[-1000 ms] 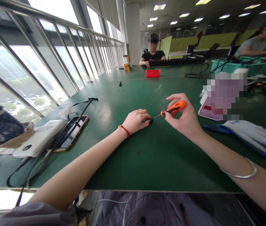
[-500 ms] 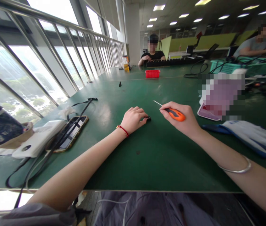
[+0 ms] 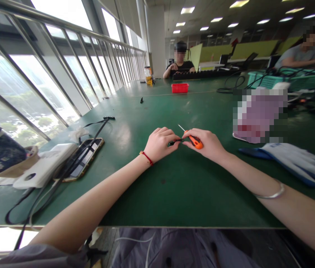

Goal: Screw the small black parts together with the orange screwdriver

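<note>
Left hand (image 3: 161,144) pinches small black part (image 3: 177,141), long axis roughly left-right, over green table (image 3: 146,201). Right hand (image 3: 209,143) grips orange screwdriver (image 3: 196,142), pointing away and leftward, just beside part's right end.

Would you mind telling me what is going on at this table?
A person's left hand holds a small black piece over the green table. The right hand grips an orange-and-black screwdriver, its tip clear of the piece; this hand is at or very near the piece's end. A red tray stands farther back.
</note>
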Tool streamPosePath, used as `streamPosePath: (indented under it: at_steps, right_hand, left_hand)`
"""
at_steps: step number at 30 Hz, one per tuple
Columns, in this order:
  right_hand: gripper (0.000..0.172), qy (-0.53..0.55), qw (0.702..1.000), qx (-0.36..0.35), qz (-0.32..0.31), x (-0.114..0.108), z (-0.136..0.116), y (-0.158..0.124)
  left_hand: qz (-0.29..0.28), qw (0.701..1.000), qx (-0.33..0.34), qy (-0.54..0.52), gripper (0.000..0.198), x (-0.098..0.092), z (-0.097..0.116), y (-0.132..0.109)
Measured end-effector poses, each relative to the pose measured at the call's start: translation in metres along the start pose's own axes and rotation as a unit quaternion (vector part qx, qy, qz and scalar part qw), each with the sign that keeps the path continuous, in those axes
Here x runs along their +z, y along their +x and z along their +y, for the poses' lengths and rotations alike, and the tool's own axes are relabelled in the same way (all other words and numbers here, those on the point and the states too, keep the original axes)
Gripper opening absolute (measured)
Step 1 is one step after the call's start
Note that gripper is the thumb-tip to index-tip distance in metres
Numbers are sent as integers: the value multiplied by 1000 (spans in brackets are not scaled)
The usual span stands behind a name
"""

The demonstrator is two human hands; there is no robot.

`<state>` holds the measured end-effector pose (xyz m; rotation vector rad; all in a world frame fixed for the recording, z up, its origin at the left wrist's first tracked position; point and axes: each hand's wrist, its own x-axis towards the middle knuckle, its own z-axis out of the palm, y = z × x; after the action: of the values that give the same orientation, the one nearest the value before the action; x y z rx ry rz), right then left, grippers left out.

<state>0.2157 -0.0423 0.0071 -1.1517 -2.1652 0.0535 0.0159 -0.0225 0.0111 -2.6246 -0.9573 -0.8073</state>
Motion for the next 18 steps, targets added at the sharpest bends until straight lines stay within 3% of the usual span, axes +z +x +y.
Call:
streamPosePath:
  at_steps: [12,18]
  right_hand:
    - [11,22,1000,-11,-13,-2,-1,0]
    - [15,29,999,31,25,-10,11,3]
  left_hand:
    - [-1,1000,-10,-18,18,-6,0,2]
    - [-46,987,-116,-104,10,-12,0,4]
